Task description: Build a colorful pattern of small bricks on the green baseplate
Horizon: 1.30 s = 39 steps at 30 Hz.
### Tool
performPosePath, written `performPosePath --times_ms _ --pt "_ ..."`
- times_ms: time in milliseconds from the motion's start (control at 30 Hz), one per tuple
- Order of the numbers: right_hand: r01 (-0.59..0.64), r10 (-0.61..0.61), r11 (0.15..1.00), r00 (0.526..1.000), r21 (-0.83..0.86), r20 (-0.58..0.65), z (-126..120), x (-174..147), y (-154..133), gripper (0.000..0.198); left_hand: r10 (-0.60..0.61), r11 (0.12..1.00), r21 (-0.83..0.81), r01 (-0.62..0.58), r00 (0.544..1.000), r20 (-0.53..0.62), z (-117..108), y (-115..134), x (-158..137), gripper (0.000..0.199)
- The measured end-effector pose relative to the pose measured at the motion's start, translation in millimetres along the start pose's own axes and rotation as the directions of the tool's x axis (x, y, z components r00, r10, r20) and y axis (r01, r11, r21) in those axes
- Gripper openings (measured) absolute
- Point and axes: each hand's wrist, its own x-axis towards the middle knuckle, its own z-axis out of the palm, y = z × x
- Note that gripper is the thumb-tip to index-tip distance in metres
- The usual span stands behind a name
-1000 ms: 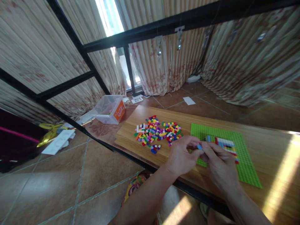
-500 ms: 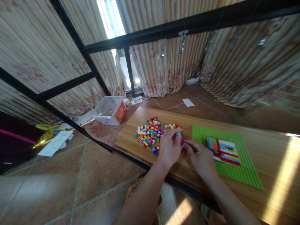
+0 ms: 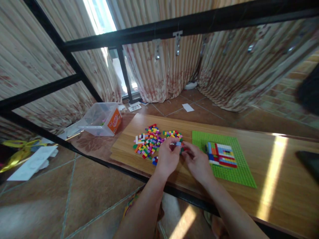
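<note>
Your left hand point(image 3: 168, 158) is pinched nearly closed around a light-blue brick point(image 3: 178, 143), which sits above the surface point(image 3: 281, 186); your fingers cover much of it, so its full shape is hard to read. Your right hand point(image 3: 199, 166) is just beside it, fingers curled and partly closed, but you cannot tell from here whether anything is between the fingertips.

Behind your hands, the right-hand cluster of loose bricks point(image 3: 173, 133) is partly blocked from view, and your left wrist cuts into a few blue bricks point(image 3: 155, 161) at the near side of the larger loose pile point(image 3: 149, 141). To your right, the flat brick build point(image 3: 221, 154) lies on the green baseplate point(image 3: 243, 171); its smaller pieces blur together.

At the right edge, a dark flat object point(image 3: 309, 162) is cut off, and a dark shape point(image 3: 310, 88) above it is too blurred to name. Black frame bars point(image 3: 159, 31) cross in front of the curtains point(image 3: 161, 73). Beyond the surface's left end stands a clear plastic box point(image 3: 96, 116), its contents hard to make out. Your forearms partly hide a patterned cloth point(image 3: 129, 202) below.
</note>
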Motion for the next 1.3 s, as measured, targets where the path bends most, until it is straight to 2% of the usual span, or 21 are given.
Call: performPosePath --times_ms 133,233,300,367,467,533,600,733,933,1067,1167,1300 --pt "0.039 -0.039 0.999 0.995 -0.009 -0.093 -12 -1 -8 0.027 0.039 0.998 0.048 -0.04 0.999 0.021 2 -1 -1 0.015" --pt "0.075 -0.082 0.996 0.977 -0.044 -0.198 -33 -1 -12 0.023 0.051 0.993 0.105 -0.059 0.996 0.078 8 3 -4 0.01" --pt "0.044 -0.057 0.998 0.952 -0.049 -0.302 -51 1 -13 0.022 0.066 0.988 0.133 -0.084 0.988 0.137 16 5 -8 0.008" --pt "-0.025 0.022 1.0 0.903 -0.001 -0.429 -69 3 -11 0.021 0.092 0.983 0.143 -0.119 0.979 0.183 28 6 -13 0.01" --pt "-0.108 0.167 0.985 0.796 0.135 -0.582 -89 7 -9 0.019 0.13 0.971 0.169 -0.169 0.967 0.221 46 5 -19 0.014" --pt "-0.128 0.224 0.972 0.749 0.196 -0.623 -98 10 -8 0.018 0.139 0.966 0.18 -0.185 0.961 0.24 58 4 -21 0.015" --pt "-0.131 0.242 0.967 0.731 0.218 -0.638 -103 11 -8 0.017 0.145 0.964 0.183 -0.195 0.957 0.252 68 4 -21 0.014" --pt "-0.136 0.254 0.964 0.734 0.23 -0.63 -108 10 -8 0.016 0.177 0.937 0.25 -0.246 0.947 0.269 82 -2 -18 0.016" --pt "-0.141 0.242 0.967 0.778 0.215 -0.58 -114 3 -3 0.017 0.242 0.896 0.283 -0.341 0.911 0.335 89 -9 -18 0.017" --pt "-0.136 0.217 0.974 0.803 0.183 -0.555 -117 1 1 0.019 0.284 0.902 0.236 -0.362 0.908 0.308 80 -7 -14 0.02" --pt "-0.142 0.199 0.979 0.812 0.146 -0.549 -118 -1 4 0.02 0.281 0.915 0.222 -0.338 0.927 0.25 67 -5 -6 0.021" --pt "-0.149 0.173 0.985 0.829 0.088 -0.531 -118 -4 9 0.02 0.214 0.902 0.325 -0.283 0.949 0.232 49 -5 4 0.029"
